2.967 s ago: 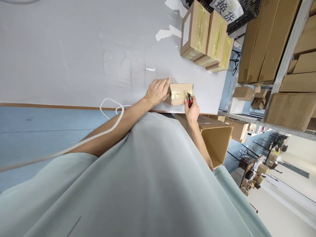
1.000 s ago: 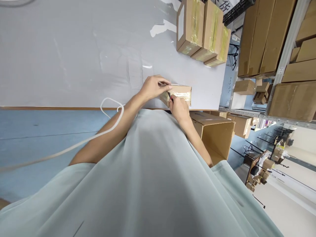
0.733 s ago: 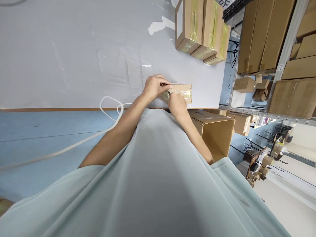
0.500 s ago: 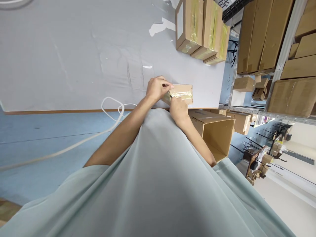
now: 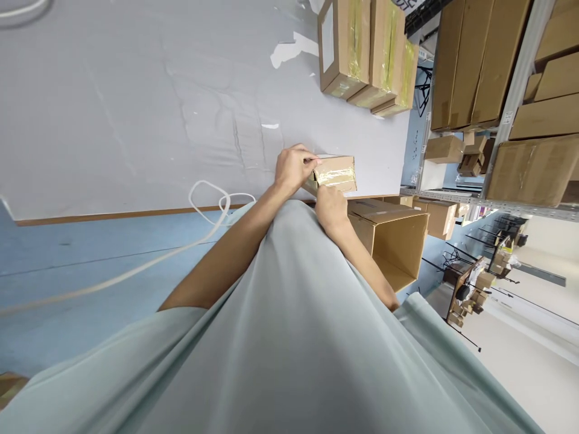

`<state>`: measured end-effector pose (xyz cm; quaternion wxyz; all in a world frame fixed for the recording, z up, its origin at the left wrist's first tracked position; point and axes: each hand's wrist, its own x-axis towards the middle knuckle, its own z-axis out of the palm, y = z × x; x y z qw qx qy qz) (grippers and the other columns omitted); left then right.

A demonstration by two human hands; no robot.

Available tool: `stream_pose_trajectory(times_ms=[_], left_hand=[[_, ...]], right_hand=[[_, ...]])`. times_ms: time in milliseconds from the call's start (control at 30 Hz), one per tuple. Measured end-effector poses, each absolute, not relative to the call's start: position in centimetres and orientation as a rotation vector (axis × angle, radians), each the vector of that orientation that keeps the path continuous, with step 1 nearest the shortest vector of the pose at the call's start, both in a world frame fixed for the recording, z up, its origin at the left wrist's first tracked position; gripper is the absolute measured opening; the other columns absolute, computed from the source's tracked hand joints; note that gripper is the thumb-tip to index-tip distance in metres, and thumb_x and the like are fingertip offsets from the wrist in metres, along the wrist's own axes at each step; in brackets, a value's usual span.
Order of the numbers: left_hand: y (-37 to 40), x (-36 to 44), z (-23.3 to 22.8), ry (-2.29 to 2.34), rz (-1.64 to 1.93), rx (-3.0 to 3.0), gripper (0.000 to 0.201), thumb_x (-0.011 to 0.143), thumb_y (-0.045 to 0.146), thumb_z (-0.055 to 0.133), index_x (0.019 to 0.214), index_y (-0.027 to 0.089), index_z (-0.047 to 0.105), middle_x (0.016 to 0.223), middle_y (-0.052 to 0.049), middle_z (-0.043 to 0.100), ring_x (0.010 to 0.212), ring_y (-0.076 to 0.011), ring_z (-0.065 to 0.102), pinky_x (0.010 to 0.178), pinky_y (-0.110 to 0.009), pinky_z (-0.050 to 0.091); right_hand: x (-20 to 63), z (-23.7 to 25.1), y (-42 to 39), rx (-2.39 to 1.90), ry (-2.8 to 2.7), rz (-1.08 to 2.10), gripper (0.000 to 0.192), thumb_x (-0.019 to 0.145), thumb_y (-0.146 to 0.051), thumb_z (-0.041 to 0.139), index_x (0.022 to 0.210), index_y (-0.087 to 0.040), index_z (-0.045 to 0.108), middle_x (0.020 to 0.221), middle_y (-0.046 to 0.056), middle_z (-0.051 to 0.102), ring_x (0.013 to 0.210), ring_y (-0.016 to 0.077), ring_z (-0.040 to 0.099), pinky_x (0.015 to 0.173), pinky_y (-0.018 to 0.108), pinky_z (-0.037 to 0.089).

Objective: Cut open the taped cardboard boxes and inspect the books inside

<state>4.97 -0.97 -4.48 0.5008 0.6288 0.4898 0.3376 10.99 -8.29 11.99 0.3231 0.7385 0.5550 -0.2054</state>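
A small cardboard box with shiny clear tape along its top lies near the front edge of the table. At its far left corner, the thumb and fingers of my left hand are pinched together on the box edge. My right hand is curled into a fist against the near left corner. Whatever sits inside that fist is hidden by the fingers. A dark gap shows at the left end of the box, between my two hands.
Three taped cardboard boxes stand at the table's far right. A large open carton is below the front edge, beside my right arm. A white cable loops by the edge on the left. Shelves with cartons rise at right.
My right hand has drawn slightly toward me at the box's left end, where a gap now shows. The dark bit seen at its fingertips is out of sight. My left hand stays at the corner.
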Motion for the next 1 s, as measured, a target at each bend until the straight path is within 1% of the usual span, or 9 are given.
stream_pose_trajectory(times_ms=[200, 300, 400, 467, 533, 633, 767, 867, 1000], left_hand=[[-1.1, 4.6, -4.2, 1.200, 0.812, 1.507, 0.016, 0.098, 0.035, 0.080, 0.098, 0.029, 0.095, 0.102, -0.005, 0.083, 0.091, -0.0248, 0.074, 0.090, -0.039, 0.058], [-1.0, 4.2, -4.3, 1.206, 0.822, 1.493, 0.017, 0.099, 0.036, 0.079, 0.100, 0.028, 0.094, 0.101, -0.005, 0.082, 0.091, -0.0245, 0.073, 0.091, -0.038, 0.058], [-1.0, 3.6, -4.5, 1.196, 0.811, 1.494, 0.020, 0.100, 0.038, 0.077, 0.105, 0.028, 0.094, 0.102, -0.005, 0.081, 0.090, -0.0237, 0.073, 0.091, -0.038, 0.058], [-1.0, 3.3, -4.5, 1.190, 0.795, 1.514, 0.023, 0.103, 0.039, 0.074, 0.111, 0.028, 0.093, 0.107, -0.006, 0.081, 0.094, -0.0250, 0.074, 0.095, -0.039, 0.059], [-1.1, 3.1, -4.1, 1.197, 0.790, 1.568, 0.028, 0.105, 0.040, 0.072, 0.122, 0.028, 0.091, 0.115, -0.008, 0.081, 0.106, -0.0297, 0.074, 0.106, -0.045, 0.059], [-1.5, 3.7, -2.6, 1.200, 0.818, 1.711, 0.038, 0.109, 0.039, 0.067, 0.142, 0.029, 0.083, 0.138, -0.012, 0.079, 0.136, -0.0380, 0.067, 0.125, -0.055, 0.051], [-2.7, 6.5, -0.3, 0.905, 0.765, 2.004, 0.038, 0.115, 0.034, 0.055, 0.143, 0.030, 0.081, 0.166, -0.010, 0.068, 0.167, -0.0389, 0.048, 0.141, -0.064, 0.032], [-3.5, 8.6, 0.4, 0.715, 0.644, 2.129, 0.041, 0.110, 0.036, 0.068, 0.148, 0.029, 0.078, 0.175, -0.012, 0.060, 0.178, -0.0452, 0.033, 0.146, -0.073, 0.018], [-4.0, 9.7, 0.1, 0.734, 0.512, 2.155, 0.064, 0.095, 0.043, 0.089, 0.157, 0.035, 0.076, 0.181, -0.013, 0.054, 0.180, -0.0546, 0.021, 0.143, -0.081, 0.015]], right_hand=[[11.1, 11.9, -8.6, 2.049, 1.394, -0.640, 0.039, 0.120, -0.013, 0.045, 0.143, -0.011, 0.076, 0.144, 0.024, 0.081, 0.135, 0.0318, 0.079, 0.111, 0.039, 0.062], [11.5, 12.7, -9.9, 2.103, 1.420, -0.675, 0.036, 0.121, -0.023, 0.049, 0.141, -0.015, 0.078, 0.137, 0.022, 0.084, 0.130, 0.0334, 0.080, 0.108, 0.039, 0.061], [13.3, 13.5, -11.5, 2.291, 1.445, -0.633, 0.039, 0.123, -0.032, 0.048, 0.151, -0.022, 0.073, 0.132, 0.016, 0.087, 0.124, 0.0334, 0.082, 0.106, 0.037, 0.060], [15.5, 13.4, -12.3, 2.457, 1.378, -0.524, 0.045, 0.124, -0.035, 0.044, 0.160, -0.022, 0.067, 0.134, 0.017, 0.087, 0.123, 0.0338, 0.083, 0.105, 0.037, 0.060], [18.1, 12.8, -12.6, 2.560, 1.294, -0.456, 0.048, 0.124, -0.035, 0.043, 0.163, -0.020, 0.066, 0.136, 0.019, 0.087, 0.125, 0.0345, 0.083, 0.105, 0.038, 0.060], [21.7, 11.6, -12.7, 2.621, 1.273, -0.494, 0.047, 0.121, -0.031, 0.047, 0.161, -0.018, 0.068, 0.140, 0.018, 0.086, 0.129, 0.0335, 0.082, 0.107, 0.037, 0.060], [24.5, 10.3, -12.7, 2.640, 1.358, -0.561, 0.045, 0.119, -0.027, 0.047, 0.157, -0.018, 0.070, 0.141, 0.016, 0.086, 0.129, 0.0305, 0.082, 0.110, 0.034, 0.058], [25.4, 9.9, -12.5, 2.597, 1.465, -0.593, 0.045, 0.122, -0.031, 0.042, 0.155, -0.021, 0.071, 0.141, 0.014, 0.086, 0.127, 0.0291, 0.082, 0.108, 0.032, 0.058], [26.2, 10.0, -11.7, 2.496, 1.538, -0.627, 0.046, 0.123, -0.034, 0.040, 0.158, -0.024, 0.068, 0.134, 0.012, 0.087, 0.122, 0.0301, 0.083, 0.103, 0.031, 0.058]])
